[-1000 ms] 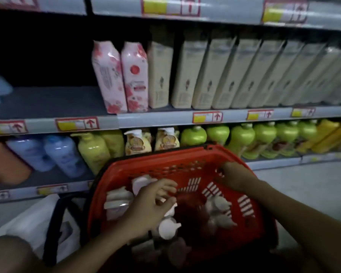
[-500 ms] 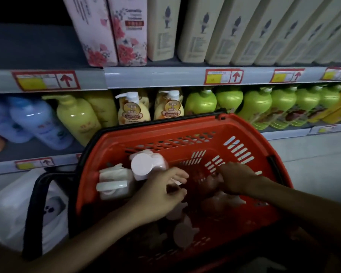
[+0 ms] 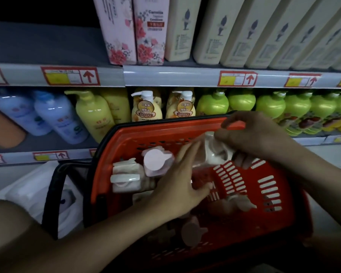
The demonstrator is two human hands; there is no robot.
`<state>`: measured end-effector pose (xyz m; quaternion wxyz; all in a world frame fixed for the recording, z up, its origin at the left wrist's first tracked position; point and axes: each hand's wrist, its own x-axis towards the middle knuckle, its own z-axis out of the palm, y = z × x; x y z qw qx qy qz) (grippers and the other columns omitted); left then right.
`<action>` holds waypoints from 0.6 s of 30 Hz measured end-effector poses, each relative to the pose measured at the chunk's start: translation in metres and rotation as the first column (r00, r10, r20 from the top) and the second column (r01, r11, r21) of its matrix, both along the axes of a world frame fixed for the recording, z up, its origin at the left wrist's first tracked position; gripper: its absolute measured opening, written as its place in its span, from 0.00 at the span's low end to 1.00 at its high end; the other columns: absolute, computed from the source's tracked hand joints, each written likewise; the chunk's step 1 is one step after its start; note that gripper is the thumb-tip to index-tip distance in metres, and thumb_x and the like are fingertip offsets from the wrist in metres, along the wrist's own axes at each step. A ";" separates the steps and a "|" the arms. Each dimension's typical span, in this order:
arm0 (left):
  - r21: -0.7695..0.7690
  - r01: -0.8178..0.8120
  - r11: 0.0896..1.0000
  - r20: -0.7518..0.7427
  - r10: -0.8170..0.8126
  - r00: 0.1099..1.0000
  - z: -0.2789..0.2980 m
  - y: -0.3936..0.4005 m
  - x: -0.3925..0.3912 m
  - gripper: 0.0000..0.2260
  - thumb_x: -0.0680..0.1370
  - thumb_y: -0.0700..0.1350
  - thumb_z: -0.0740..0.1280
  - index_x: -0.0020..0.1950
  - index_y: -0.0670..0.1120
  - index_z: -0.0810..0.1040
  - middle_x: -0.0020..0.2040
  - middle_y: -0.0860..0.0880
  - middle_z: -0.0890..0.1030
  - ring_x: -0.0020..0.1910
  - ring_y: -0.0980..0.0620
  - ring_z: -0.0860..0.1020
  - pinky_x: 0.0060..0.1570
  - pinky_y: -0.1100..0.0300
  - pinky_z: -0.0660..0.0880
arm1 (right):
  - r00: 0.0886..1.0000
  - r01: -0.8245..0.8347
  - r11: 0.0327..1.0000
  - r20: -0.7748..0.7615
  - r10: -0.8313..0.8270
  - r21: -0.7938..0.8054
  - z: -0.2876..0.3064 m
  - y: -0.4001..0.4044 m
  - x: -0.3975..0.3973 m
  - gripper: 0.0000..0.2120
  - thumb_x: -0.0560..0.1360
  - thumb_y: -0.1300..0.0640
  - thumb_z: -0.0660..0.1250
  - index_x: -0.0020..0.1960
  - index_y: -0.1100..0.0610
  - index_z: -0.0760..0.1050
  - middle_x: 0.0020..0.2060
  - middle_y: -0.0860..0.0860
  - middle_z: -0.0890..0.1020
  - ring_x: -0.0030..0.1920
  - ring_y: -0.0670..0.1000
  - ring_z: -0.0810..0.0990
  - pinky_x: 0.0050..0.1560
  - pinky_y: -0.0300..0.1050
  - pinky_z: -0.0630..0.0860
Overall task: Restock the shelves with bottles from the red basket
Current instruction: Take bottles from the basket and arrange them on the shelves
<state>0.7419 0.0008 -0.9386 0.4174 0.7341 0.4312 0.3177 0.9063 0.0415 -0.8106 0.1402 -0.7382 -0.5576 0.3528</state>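
We see our right hand (image 3: 252,138) above the far side of the red basket (image 3: 274,217), with fingers curled around a pale pink bottle (image 3: 215,152) that it holds lifted over the basket. Our left hand (image 3: 183,182) is just beside this bottle with the fingers straight and spread; its fingertips seem to touch the bottle's near side, but the blur there does not let us be sure.

Inside the basket we count about six more pink bottles: three with pale caps (image 3: 124,178) packed together at the left wall, a round pink cap (image 3: 156,160) facing us just right of them, and at least two darker ones (image 3: 193,231) lying on the bottom in shadow. A black handle (image 3: 53,196) hangs at the basket's left side.

On the far upper shelf (image 3: 165,77) stand two pink flowered bottles (image 3: 134,36) on the left, then a row of at least six cream bottles (image 3: 211,32) going to the right. On the lower shelf, from left to right, we count two blue bottles (image 3: 57,117), two yellow pump bottles (image 3: 93,113), two small orange pump bottles (image 3: 146,109) and at least six green pump bottles (image 3: 270,103). Red and yellow price tags (image 3: 70,75) sit on the shelf edges.
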 end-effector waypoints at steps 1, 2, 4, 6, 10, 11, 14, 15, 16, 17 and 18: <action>0.038 -0.003 0.999 -0.018 0.004 1.000 0.002 0.001 0.001 0.44 0.73 0.49 0.75 0.81 0.54 0.53 0.78 0.60 0.58 0.76 0.63 0.61 0.72 0.66 0.63 | 0.999 0.024 1.000 -0.029 -0.023 0.003 0.009 0.000 -0.003 0.11 0.72 0.49 0.72 0.50 0.54 0.78 0.24 0.60 0.82 0.22 0.59 0.81 0.23 0.48 0.80; 0.077 -0.012 0.997 -0.031 0.015 0.999 0.003 0.002 0.002 0.45 0.72 0.50 0.76 0.81 0.53 0.52 0.79 0.60 0.57 0.76 0.62 0.60 0.72 0.65 0.62 | 0.998 0.037 0.999 -0.056 -0.037 0.010 0.016 -0.001 -0.006 0.10 0.73 0.50 0.71 0.49 0.55 0.80 0.23 0.60 0.82 0.20 0.58 0.80 0.21 0.46 0.78; 0.132 -0.073 0.989 -0.031 0.078 0.996 0.004 0.002 0.006 0.44 0.71 0.51 0.76 0.80 0.51 0.54 0.78 0.57 0.60 0.76 0.60 0.62 0.73 0.64 0.62 | 0.993 0.020 1.000 -0.121 -0.018 0.017 0.026 -0.006 -0.014 0.10 0.73 0.50 0.69 0.47 0.57 0.81 0.23 0.60 0.81 0.18 0.58 0.78 0.20 0.45 0.76; 0.083 -0.185 0.979 0.068 0.180 0.981 0.007 0.002 0.011 0.37 0.72 0.47 0.76 0.76 0.51 0.62 0.72 0.57 0.69 0.71 0.60 0.68 0.68 0.65 0.68 | 0.986 -0.029 1.000 -0.163 0.029 0.003 0.030 -0.012 -0.023 0.09 0.73 0.50 0.69 0.47 0.56 0.80 0.25 0.61 0.82 0.20 0.60 0.79 0.22 0.47 0.77; -0.199 -0.281 0.939 0.239 0.325 0.915 0.018 0.009 0.012 0.24 0.70 0.42 0.76 0.63 0.54 0.71 0.54 0.57 0.81 0.54 0.60 0.80 0.52 0.58 0.79 | 0.936 0.031 0.999 -0.350 -0.024 0.017 0.029 -0.008 -0.028 0.17 0.78 0.46 0.65 0.52 0.60 0.78 0.26 0.63 0.81 0.20 0.60 0.77 0.23 0.47 0.77; -0.305 -0.274 0.912 0.258 0.356 0.898 0.021 0.013 0.007 0.25 0.68 0.43 0.77 0.61 0.53 0.71 0.53 0.56 0.83 0.53 0.59 0.82 0.52 0.56 0.80 | 0.915 0.074 0.996 -0.400 -0.052 0.040 0.028 -0.004 -0.027 0.18 0.79 0.45 0.64 0.54 0.60 0.78 0.26 0.63 0.80 0.19 0.59 0.75 0.23 0.46 0.75; -0.557 -0.184 0.810 0.317 0.412 0.854 0.036 0.027 -0.013 0.25 0.65 0.44 0.80 0.59 0.51 0.76 0.49 0.52 0.86 0.48 0.55 0.85 0.53 0.50 0.82 | 0.891 0.098 0.988 -0.453 -0.033 0.121 0.020 0.003 -0.021 0.20 0.76 0.44 0.66 0.55 0.61 0.78 0.25 0.60 0.76 0.22 0.57 0.69 0.26 0.44 0.66; -0.573 -0.146 0.806 0.336 0.393 0.856 0.043 0.030 -0.021 0.25 0.64 0.46 0.81 0.58 0.52 0.78 0.49 0.52 0.87 0.48 0.55 0.85 0.54 0.49 0.82 | 0.895 0.080 0.987 -0.447 -0.008 0.142 0.016 0.003 -0.020 0.21 0.73 0.43 0.68 0.54 0.61 0.79 0.27 0.59 0.76 0.25 0.57 0.70 0.28 0.45 0.66; -0.574 -0.098 0.813 0.370 0.364 0.855 0.051 0.032 -0.028 0.24 0.62 0.47 0.80 0.57 0.52 0.80 0.50 0.52 0.87 0.50 0.53 0.85 0.55 0.47 0.81 | 0.894 0.047 0.989 -0.447 0.019 0.138 0.014 0.002 -0.020 0.22 0.71 0.42 0.68 0.53 0.59 0.81 0.31 0.58 0.80 0.30 0.58 0.75 0.32 0.46 0.69; -0.567 -0.041 0.823 0.422 0.332 0.844 0.058 0.034 -0.035 0.23 0.63 0.46 0.79 0.58 0.52 0.81 0.52 0.51 0.87 0.52 0.51 0.85 0.57 0.46 0.80 | 0.879 -0.002 0.995 -0.473 0.050 0.101 0.011 0.000 -0.019 0.21 0.71 0.41 0.68 0.53 0.57 0.83 0.38 0.55 0.85 0.37 0.58 0.81 0.39 0.47 0.74; -0.566 0.016 0.824 0.477 0.312 0.822 0.065 0.036 -0.042 0.22 0.65 0.44 0.78 0.58 0.51 0.82 0.54 0.49 0.87 0.55 0.49 0.85 0.58 0.46 0.80 | 0.844 -0.066 0.997 -0.530 0.082 0.048 0.007 -0.003 -0.020 0.20 0.72 0.43 0.68 0.55 0.56 0.83 0.46 0.53 0.87 0.46 0.56 0.85 0.48 0.50 0.78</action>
